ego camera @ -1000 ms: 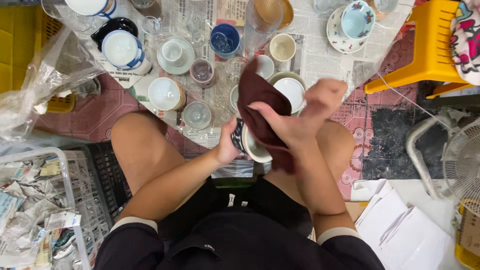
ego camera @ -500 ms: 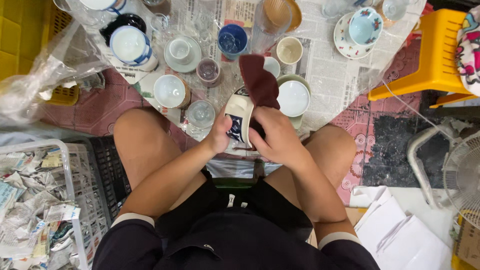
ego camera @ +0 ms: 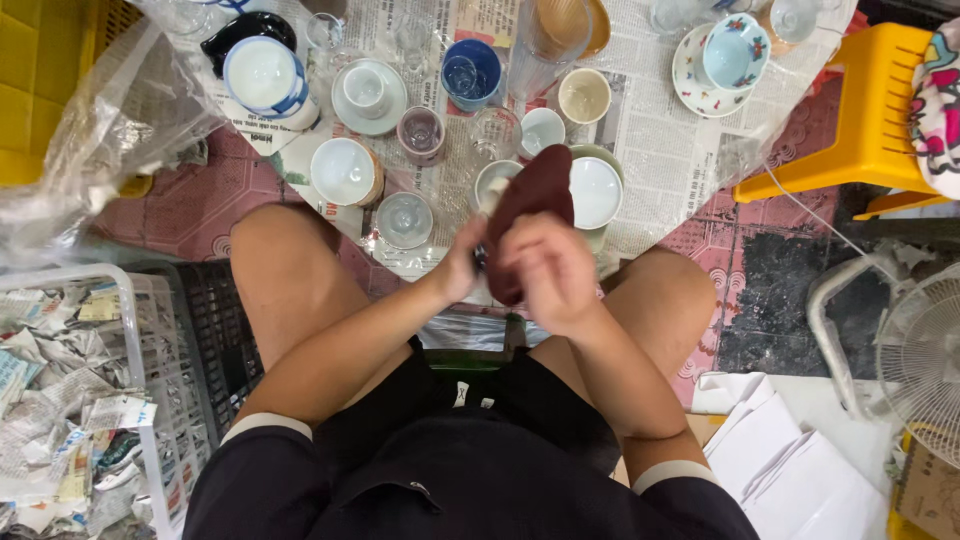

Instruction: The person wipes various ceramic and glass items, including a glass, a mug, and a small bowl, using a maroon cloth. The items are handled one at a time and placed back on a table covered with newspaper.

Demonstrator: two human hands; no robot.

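Your right hand (ego camera: 548, 268) has its fingers clamped on a dark maroon cloth (ego camera: 535, 195), which sticks up past the fingertips. Your left hand (ego camera: 468, 265) grips a cup (ego camera: 492, 190), mostly hidden behind the cloth. A white bowl (ego camera: 596, 192) sits just beyond, on newspaper (ego camera: 660, 140).
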